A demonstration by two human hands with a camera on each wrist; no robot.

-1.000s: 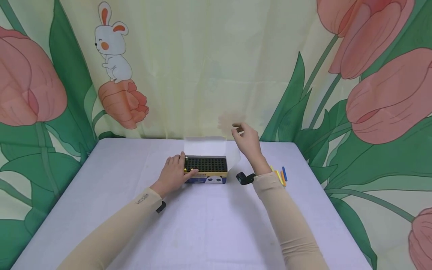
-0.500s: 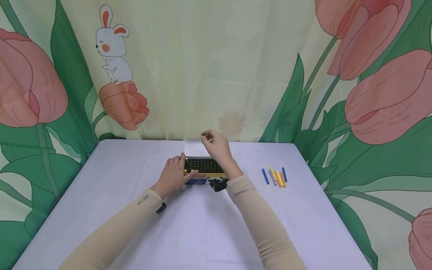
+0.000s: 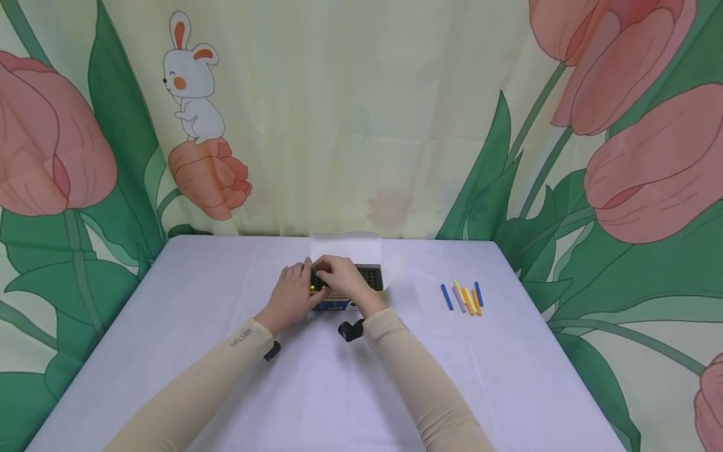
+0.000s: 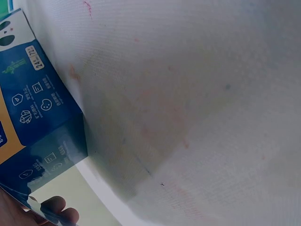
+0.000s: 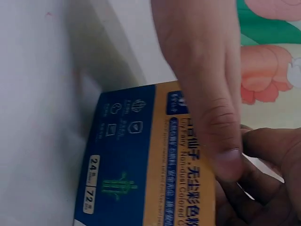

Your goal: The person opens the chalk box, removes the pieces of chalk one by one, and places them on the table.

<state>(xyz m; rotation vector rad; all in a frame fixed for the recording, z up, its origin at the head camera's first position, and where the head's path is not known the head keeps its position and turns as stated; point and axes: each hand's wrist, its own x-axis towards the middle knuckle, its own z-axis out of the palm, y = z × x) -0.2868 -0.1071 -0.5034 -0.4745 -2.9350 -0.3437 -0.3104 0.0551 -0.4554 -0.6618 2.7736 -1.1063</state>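
In the head view, my left hand (image 3: pixel 289 297) grips the left end of a chalk box (image 3: pixel 333 306), its thumb along the front side. A black insert with rows of holes (image 3: pixel 371 274) fills the box top, and a few chalk tips show at its left end. My right hand (image 3: pixel 343 277) reaches over the insert's left part with curled fingers; whether a chalk stick is between them is hidden. The right wrist view shows the left thumb (image 5: pixel 221 127) against the printed box side (image 5: pixel 124 160), with right-hand fingers (image 5: pixel 277 150) beside it.
Several loose chalk sticks (image 3: pixel 467 300), blue, purple, yellow and orange, lie on the white tablecloth (image 3: pixel 316 389) to the right. The raised white lid flap (image 3: pixel 346 243) stands behind the box. A flowered curtain (image 3: pixel 361 125) hangs at the table's back edge.
My right hand has moved left from beyond the box's right end and come down onto the insert's left part. The left hand has stayed on the box.
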